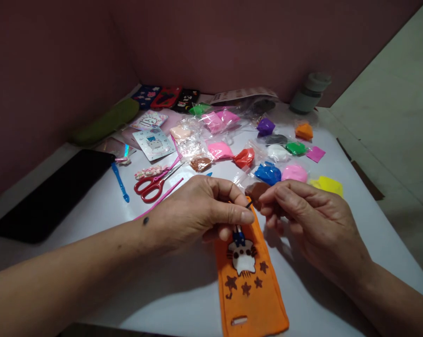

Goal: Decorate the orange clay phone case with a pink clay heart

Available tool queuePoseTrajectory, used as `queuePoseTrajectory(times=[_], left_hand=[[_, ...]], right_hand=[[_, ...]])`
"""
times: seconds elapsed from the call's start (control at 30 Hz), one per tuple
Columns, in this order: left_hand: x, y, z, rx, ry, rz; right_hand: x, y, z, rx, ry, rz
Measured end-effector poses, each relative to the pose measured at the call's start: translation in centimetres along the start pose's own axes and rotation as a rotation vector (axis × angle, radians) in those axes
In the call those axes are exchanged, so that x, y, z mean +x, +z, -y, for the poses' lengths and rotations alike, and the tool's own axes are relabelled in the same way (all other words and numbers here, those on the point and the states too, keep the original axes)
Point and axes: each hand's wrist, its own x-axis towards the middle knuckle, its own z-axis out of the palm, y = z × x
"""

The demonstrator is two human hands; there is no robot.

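Note:
My left hand (214, 210) is closed in a pinch, with a thin black strip (249, 204) poking out between thumb and forefinger. My right hand (302, 210) is close beside it, thumb and fingers pressed together; whatever it may hold is hidden. Under both hands lies a flat orange clay-covered panel (256, 304), its far part partly covered by my left hand. It carries a white cat figure (244, 262) with blue clothing, several dark brown stars (246, 288) and a small slot near the close end.
Red-handled scissors (151, 188), a blue modelling tool (120, 182) and a black flat slab (53, 196) lie to the left. Bagged coloured clay, such as blue (267, 173) and red (244, 158), spreads across the back. A jar (308, 93) stands by the pink wall.

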Motion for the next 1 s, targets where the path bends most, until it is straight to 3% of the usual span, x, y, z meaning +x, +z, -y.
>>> queuePoseTrajectory(times=[0.4,1.0], left_hand=[[-0.16,-0.10,-0.27,-0.069,-0.072,0.072],[0.09,-0.61,-0.23,-0.162,-0.053,0.126]], right_hand=[[0.11,-0.16,0.01,0.047,0.019,0.002],[0.35,-0.21,0.17,0.110,0.059,0.033]])
